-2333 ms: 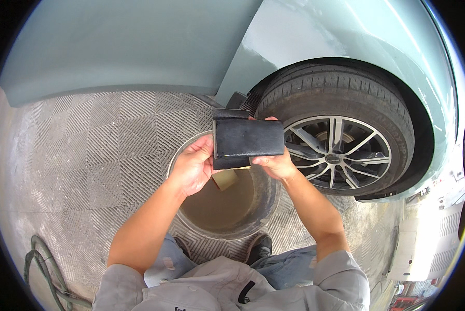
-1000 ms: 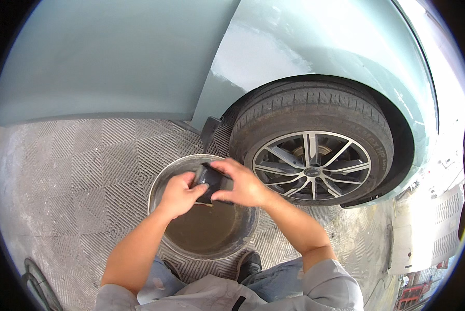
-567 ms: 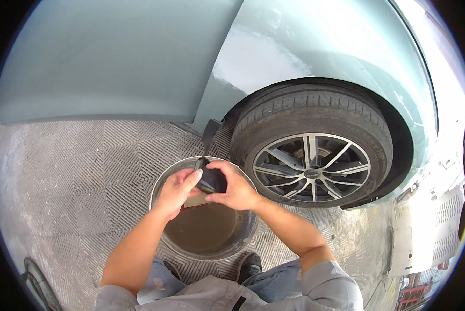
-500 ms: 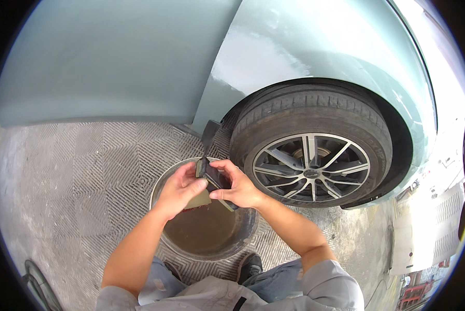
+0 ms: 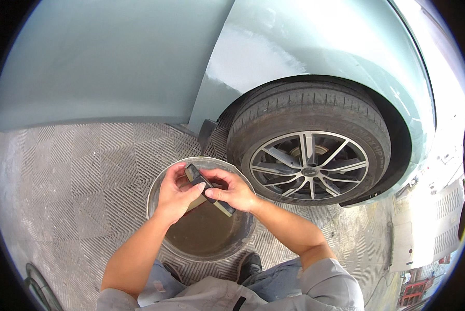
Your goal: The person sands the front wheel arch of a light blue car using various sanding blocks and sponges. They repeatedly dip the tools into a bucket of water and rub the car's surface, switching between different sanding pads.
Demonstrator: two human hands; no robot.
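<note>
A dark sanding block (image 5: 197,178) with pale olive edges is held in both hands over a round basin (image 5: 247,236) of murky brown water. My left hand (image 5: 174,194) grips its upper left end, thumb across the top. My right hand (image 5: 234,191) closes around it from the other side, its thumb near the left one. The block slants down to the right. Below my left fingers shows a khaki flat piece (image 5: 195,203) with a reddish edge; whether it is held or separate I cannot tell. The undersides of both hands' fingers are partly hidden.
Ahead stands a pale green car with a whitish patch on its fender (image 5: 248,59). Its wheel (image 5: 310,171) is right of the basin, and a door panel (image 5: 103,67) fills the upper left. A dark flap (image 5: 206,132) hangs behind the basin. A hose (image 5: 38,285) lies lower left.
Both hands have turned the block, so its long edge now slants down to the right. They have also dropped slightly toward the basin. My view has shifted a little.
</note>
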